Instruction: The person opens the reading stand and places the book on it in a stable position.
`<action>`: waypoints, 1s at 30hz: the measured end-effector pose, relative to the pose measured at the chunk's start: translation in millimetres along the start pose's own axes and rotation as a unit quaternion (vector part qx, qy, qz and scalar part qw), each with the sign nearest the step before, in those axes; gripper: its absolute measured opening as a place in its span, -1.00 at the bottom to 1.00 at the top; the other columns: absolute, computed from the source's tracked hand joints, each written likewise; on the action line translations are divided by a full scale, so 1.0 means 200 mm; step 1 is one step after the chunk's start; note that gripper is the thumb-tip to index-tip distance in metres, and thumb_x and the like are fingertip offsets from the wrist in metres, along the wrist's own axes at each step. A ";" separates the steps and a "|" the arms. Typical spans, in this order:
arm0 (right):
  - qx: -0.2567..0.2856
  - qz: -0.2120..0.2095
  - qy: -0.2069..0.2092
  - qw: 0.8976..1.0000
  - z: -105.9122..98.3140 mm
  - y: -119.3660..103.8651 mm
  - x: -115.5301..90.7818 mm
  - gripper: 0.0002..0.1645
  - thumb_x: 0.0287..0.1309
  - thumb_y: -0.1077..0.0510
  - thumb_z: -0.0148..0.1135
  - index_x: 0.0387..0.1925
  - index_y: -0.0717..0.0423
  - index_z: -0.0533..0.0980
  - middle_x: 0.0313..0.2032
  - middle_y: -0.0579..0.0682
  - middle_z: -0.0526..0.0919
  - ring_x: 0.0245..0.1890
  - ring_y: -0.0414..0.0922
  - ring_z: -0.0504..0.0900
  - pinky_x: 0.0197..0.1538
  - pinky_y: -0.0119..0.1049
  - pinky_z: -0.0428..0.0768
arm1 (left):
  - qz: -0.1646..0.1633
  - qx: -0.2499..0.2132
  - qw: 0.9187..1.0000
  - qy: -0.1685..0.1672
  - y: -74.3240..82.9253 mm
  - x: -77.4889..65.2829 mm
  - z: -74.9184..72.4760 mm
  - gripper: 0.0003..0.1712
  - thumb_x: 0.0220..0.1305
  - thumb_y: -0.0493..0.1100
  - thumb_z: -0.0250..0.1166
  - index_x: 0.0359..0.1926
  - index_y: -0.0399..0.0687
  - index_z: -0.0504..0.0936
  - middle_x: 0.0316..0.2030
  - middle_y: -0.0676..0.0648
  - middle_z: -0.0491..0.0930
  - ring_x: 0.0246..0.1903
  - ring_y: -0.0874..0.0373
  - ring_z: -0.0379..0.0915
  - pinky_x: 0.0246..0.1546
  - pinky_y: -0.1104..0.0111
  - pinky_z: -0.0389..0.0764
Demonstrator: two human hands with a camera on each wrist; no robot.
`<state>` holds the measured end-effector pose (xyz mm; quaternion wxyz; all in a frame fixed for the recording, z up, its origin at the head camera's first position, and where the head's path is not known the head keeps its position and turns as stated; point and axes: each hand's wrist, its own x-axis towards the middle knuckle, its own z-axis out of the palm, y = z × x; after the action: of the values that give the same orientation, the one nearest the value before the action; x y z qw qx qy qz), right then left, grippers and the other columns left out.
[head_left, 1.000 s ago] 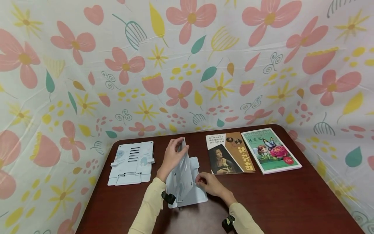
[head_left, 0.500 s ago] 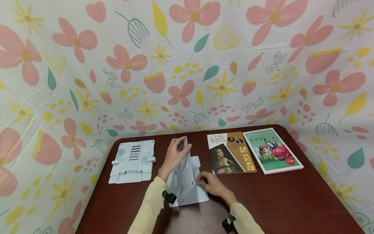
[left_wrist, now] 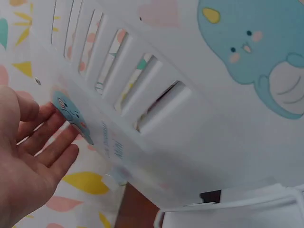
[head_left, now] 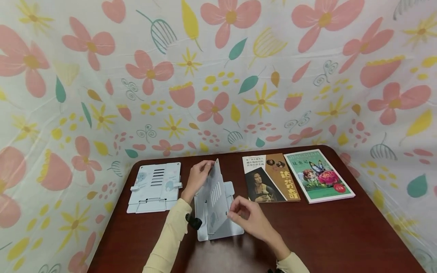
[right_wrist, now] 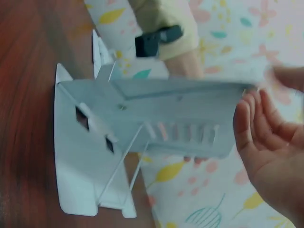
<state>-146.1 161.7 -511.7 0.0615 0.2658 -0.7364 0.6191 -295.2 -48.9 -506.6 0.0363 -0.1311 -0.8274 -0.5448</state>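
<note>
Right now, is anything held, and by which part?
No clear grip: the left hand touches the open white stand near the top of its raised panel; contact by the right hand is unclear.

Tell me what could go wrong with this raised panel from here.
The raised panel might drop if the left hand, at its upper part, slips. The wire support might slip too; whether it is locked is unclear. The right hand, close beside the panel's edge, could bump it out of position.

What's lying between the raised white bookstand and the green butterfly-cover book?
In the head view, the brown-and-white portrait-cover book lies between them. The right hand is also there, beside the bookstand, nearer the camera.
</note>
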 end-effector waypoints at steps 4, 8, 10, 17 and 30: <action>-0.058 -0.007 0.023 0.998 0.03 -0.10 0.00 -0.82 0.17 0.31 0.42 -0.36 0.05 0.55 -0.43 -0.05 0.67 -0.45 -0.32 0.59 -0.39 -0.37 0.66 | -0.012 -0.020 1.000 0.001 -0.03 0.00 -0.02 -0.68 0.55 -0.01 0.12 0.13 0.10 0.71 0.03 -0.01 0.73 -0.02 0.08 0.64 -0.10 0.27 0.59; -0.070 0.022 0.038 0.997 0.03 -0.12 0.00 -0.81 0.13 0.29 0.46 -0.39 0.03 0.57 -0.44 -0.07 0.70 -0.46 -0.31 0.62 -0.41 -0.37 0.67 | -0.009 -0.008 1.000 0.001 -0.04 0.00 -0.04 -0.71 0.53 -0.01 0.16 0.12 0.16 0.72 0.04 0.00 0.72 -0.01 0.11 0.65 -0.11 0.32 0.60; -0.072 0.035 0.037 0.996 0.02 -0.13 0.00 -0.81 0.14 0.26 0.47 -0.40 0.00 0.57 -0.44 -0.11 0.71 -0.46 -0.33 0.64 -0.40 -0.37 0.68 | -0.009 0.003 1.000 0.005 -0.05 0.00 -0.05 -0.73 0.51 -0.01 0.19 0.10 0.19 0.72 0.01 0.01 0.73 -0.05 0.11 0.65 -0.17 0.31 0.61; -0.091 0.063 0.043 0.993 -0.03 -0.11 0.03 -0.83 0.18 0.25 0.44 -0.40 -0.02 0.59 -0.45 -0.11 0.72 -0.51 -0.33 0.62 -0.45 -0.39 0.64 | -0.014 0.004 1.000 0.020 -0.10 -0.02 -0.13 -0.72 0.50 -0.06 0.22 0.13 0.18 0.70 0.02 -0.02 0.72 0.00 0.07 0.64 -0.06 0.19 0.64; -0.136 0.097 0.044 0.985 -0.10 -0.08 0.14 -0.89 0.22 0.26 0.40 -0.39 0.05 0.61 -0.49 -0.10 0.66 -0.56 -0.32 0.54 -0.49 -0.44 0.54 | -0.030 0.009 0.998 0.058 -0.15 -0.06 -0.25 -0.69 0.49 -0.15 0.22 0.18 0.01 0.66 0.10 -0.09 0.69 0.04 0.02 0.65 0.02 0.22 0.67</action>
<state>-167.2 170.7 -480.9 0.0691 0.1545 -0.8325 0.5275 -295.3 -107.7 -515.0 0.0696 -0.0743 -0.8321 -0.5451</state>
